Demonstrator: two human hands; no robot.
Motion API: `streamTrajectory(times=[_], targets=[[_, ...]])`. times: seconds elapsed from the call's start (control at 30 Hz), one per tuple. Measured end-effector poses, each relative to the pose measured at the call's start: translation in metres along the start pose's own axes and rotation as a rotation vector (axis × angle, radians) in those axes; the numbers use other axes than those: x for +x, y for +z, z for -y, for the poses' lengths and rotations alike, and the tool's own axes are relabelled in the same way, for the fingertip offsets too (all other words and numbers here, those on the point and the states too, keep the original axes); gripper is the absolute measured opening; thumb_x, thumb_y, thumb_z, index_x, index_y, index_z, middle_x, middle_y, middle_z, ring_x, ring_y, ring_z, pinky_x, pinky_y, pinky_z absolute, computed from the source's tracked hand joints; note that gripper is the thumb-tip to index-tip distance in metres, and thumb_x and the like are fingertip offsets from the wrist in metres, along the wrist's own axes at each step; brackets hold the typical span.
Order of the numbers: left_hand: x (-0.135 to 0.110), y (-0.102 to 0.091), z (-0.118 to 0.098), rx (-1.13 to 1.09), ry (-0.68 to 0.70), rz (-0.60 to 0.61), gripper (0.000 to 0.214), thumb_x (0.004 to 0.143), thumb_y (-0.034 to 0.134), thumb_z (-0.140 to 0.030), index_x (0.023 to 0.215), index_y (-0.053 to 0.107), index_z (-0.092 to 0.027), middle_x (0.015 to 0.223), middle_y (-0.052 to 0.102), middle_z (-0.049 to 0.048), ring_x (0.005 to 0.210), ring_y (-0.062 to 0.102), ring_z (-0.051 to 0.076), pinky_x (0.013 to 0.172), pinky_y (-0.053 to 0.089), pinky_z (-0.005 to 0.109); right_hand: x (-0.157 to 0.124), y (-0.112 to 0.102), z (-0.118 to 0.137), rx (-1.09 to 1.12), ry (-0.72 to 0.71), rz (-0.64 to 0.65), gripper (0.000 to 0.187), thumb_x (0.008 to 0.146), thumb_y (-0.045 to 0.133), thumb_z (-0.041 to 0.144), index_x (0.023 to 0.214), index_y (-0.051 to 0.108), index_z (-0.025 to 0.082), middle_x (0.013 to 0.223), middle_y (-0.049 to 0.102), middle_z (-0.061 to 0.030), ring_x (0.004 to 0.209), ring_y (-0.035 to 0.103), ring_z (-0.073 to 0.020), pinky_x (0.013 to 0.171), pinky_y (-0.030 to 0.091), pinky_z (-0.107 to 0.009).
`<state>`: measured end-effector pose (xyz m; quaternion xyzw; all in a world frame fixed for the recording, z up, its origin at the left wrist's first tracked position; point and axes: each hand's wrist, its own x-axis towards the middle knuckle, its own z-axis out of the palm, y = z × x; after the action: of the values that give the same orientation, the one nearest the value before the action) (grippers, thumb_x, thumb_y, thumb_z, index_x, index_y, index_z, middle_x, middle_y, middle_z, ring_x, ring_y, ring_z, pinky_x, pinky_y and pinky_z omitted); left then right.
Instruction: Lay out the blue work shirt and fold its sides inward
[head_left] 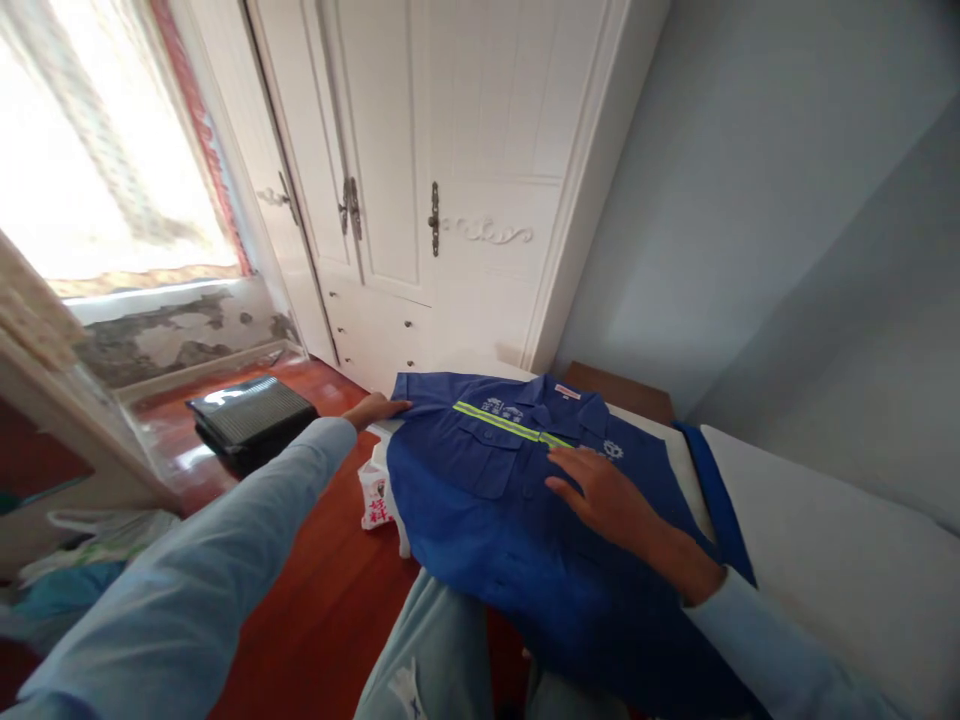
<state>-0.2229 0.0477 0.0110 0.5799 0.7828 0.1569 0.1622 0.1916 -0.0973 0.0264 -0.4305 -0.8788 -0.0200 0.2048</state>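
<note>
A blue work shirt (480,500) with a yellow-green reflective stripe (510,424) lies spread front-up over the corner of a white bed (825,560). My left hand (377,408) reaches out to the shirt's far left shoulder edge, with fingers closed on the cloth there. My right hand (600,490) rests flat on the shirt's chest, fingers stretched out, just below the stripe and a white gear logo (613,450). Both arms wear light blue sleeves. My knees in pale jeans (435,650) show below the shirt.
A white wardrobe (435,200) with metal handles stands beyond the bed. A black case (251,418) lies on the red wooden floor (322,600). A white plastic bag (375,495) sits by the bed corner. A bright window (97,170) is at left, a grey wall at right.
</note>
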Motion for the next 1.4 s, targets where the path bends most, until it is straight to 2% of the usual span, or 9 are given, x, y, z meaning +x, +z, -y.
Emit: streamTrajectory(times=[0.17, 0.33, 0.47, 0.57, 0.7, 0.8, 1.0, 1.17, 1.4], targets=[[0.012, 0.005, -0.010, -0.069, 0.005, -0.027, 0.034, 0.075, 0.070, -0.045, 0.090, 0.073, -0.015, 0.091, 0.075, 0.0134, 0.092, 0.071, 0.029, 0.073, 0.051, 0.029, 0.101, 0.043, 0.049, 0.140, -0.142, 0.044, 0.034, 0.098, 0.055, 0.035, 0.123, 0.068, 0.015, 0.132, 0.067, -0.0143, 0.126, 0.059, -0.0273, 0.115, 0.039, -0.048], [0.023, 0.002, -0.027, -0.173, 0.095, -0.149, 0.022, 0.085, 0.059, -0.029, 0.098, 0.071, -0.016, 0.100, 0.075, 0.0103, 0.096, 0.070, 0.024, 0.080, 0.051, 0.029, 0.160, 0.084, 0.057, 0.116, -0.096, 0.124, 0.034, 0.096, 0.059, 0.031, 0.122, 0.067, 0.010, 0.134, 0.064, -0.0177, 0.127, 0.057, -0.0280, 0.112, 0.040, -0.038], [0.013, -0.004, -0.044, -0.281, 0.200, -0.282, 0.028, 0.095, 0.047, -0.032, 0.108, 0.066, -0.016, 0.107, 0.073, 0.0084, 0.098, 0.067, 0.020, 0.085, 0.050, 0.029, 0.171, 0.105, 0.049, 0.124, -0.072, 0.144, 0.031, 0.097, 0.057, 0.030, 0.122, 0.068, 0.015, 0.132, 0.065, -0.0149, 0.126, 0.057, -0.0261, 0.111, 0.041, -0.037], [-0.010, -0.008, -0.058, -0.390, 0.481, -0.345, 0.027, 0.095, 0.049, -0.034, 0.106, 0.067, -0.017, 0.101, 0.073, 0.0066, 0.092, 0.066, 0.020, 0.085, 0.050, 0.030, 0.170, 0.112, 0.044, 0.129, -0.070, 0.145, 0.035, 0.099, 0.054, 0.032, 0.126, 0.065, 0.015, 0.134, 0.064, -0.0146, 0.128, 0.054, -0.0251, 0.113, 0.038, -0.040], [-0.049, -0.011, -0.071, -0.289, 0.990, -0.148, 0.030, 0.097, 0.049, -0.040, 0.104, 0.070, -0.019, 0.102, 0.072, 0.0059, 0.094, 0.065, 0.019, 0.089, 0.049, 0.029, 0.165, 0.106, 0.043, 0.147, -0.082, 0.159, 0.035, 0.099, 0.050, 0.029, 0.125, 0.067, 0.013, 0.132, 0.066, -0.0151, 0.127, 0.056, -0.0249, 0.112, 0.040, -0.038], [-0.073, -0.010, -0.071, -0.186, 1.151, 0.047, 0.035, 0.100, 0.045, -0.043, 0.102, 0.071, -0.020, 0.100, 0.072, 0.0060, 0.092, 0.066, 0.018, 0.087, 0.049, 0.028, 0.152, 0.094, 0.036, 0.177, -0.065, 0.165, 0.033, 0.098, 0.046, 0.024, 0.118, 0.071, 0.018, 0.123, 0.072, -0.0111, 0.116, 0.064, -0.0251, 0.103, 0.047, -0.039], [-0.079, 0.012, -0.043, -0.192, 1.016, -0.001, 0.044, 0.102, 0.036, -0.050, 0.115, 0.068, -0.022, 0.116, 0.070, 0.0072, 0.106, 0.066, 0.019, 0.097, 0.048, 0.031, 0.113, 0.056, 0.007, 0.283, -0.177, 0.181, 0.038, 0.078, 0.045, 0.004, 0.091, 0.078, 0.020, 0.097, 0.079, -0.0058, 0.094, 0.072, -0.0214, 0.093, 0.053, -0.036], [-0.070, 0.041, -0.019, -0.019, 0.970, -0.055, 0.050, 0.101, 0.037, -0.052, 0.129, 0.064, -0.020, 0.142, 0.058, 0.0117, 0.131, 0.054, 0.025, 0.113, 0.040, 0.039, 0.106, 0.033, -0.005, 0.348, -0.055, -0.027, 0.035, 0.070, 0.042, 0.003, 0.069, 0.072, 0.021, 0.076, 0.075, -0.0032, 0.076, 0.070, -0.0197, 0.080, 0.055, -0.034], [-0.080, 0.055, -0.013, 0.039, 0.977, -0.181, 0.046, 0.103, 0.033, -0.045, 0.135, 0.062, -0.026, 0.143, 0.059, 0.0059, 0.140, 0.045, 0.023, 0.117, 0.035, 0.044, 0.172, 0.066, -0.001, 0.242, -0.003, -0.082, 0.038, 0.086, 0.044, 0.011, 0.113, 0.071, 0.017, 0.119, 0.072, -0.0101, 0.115, 0.064, -0.0220, 0.105, 0.046, -0.038]])
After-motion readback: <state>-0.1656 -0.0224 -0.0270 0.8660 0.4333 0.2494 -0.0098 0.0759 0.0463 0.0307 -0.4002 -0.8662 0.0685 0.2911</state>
